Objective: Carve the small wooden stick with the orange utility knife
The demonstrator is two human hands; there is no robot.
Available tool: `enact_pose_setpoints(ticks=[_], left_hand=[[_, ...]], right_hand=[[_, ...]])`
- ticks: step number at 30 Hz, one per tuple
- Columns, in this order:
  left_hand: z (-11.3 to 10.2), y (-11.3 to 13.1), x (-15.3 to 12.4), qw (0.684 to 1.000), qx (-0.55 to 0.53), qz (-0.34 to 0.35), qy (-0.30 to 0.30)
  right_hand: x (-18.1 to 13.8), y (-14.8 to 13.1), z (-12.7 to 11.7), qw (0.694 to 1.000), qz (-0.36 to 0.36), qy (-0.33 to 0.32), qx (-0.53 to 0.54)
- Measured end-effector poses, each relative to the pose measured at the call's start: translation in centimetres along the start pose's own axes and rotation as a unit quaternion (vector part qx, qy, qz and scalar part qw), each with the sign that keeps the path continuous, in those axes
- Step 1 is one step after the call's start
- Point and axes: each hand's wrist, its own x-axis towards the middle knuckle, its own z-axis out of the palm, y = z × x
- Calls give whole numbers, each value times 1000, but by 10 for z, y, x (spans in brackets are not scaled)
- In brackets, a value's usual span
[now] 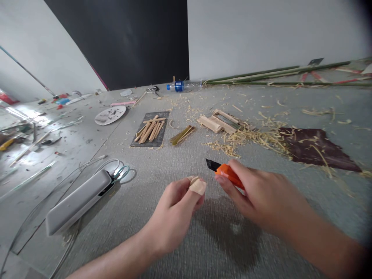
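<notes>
My right hand (255, 190) grips an orange utility knife (231, 176), its dark blade (212, 164) out and pointing up and to the left. Just left of the blade, my left hand (177, 211) is closed, thumb against the fingers. Something pale like tape or thin wood (198, 186) covers its thumb tip; whether it is wrapped on or held, I cannot tell. Any small thing between those fingers is hidden. Both hands are over the grey textured floor covering (162, 166). Beyond them are split bamboo pieces (182, 135) and pale wood strips (213, 123).
Wooden sticks (151, 129) lie on a dark sheet (161, 142). A power bank (78, 203) with cables is at left. Shavings (250, 135) spread beside a dark red sheet (319, 147). A paper plate (110, 115), plastic bottle (186, 86) and bamboo poles (261, 77) lie farther back.
</notes>
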Motion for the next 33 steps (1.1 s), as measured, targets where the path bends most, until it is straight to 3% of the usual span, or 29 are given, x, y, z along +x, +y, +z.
enact_pose_setpoints(ticks=[6,12,20,33], left_hand=[[-1,-2,0,1000,-9,-5,2],[-3,-6,1,992,-116,-52,-13],[-1,-2,1,997,-64,-28,26],[0,-2,2,998,-31,49,28]], right_hand=[[-1,0,0,1000,-10,8,2],[-1,0,0,1000,-1,-2,4],[0,-3,-2,1000,3,-3,15],[-2,-3,-3,999,9,-33,17]])
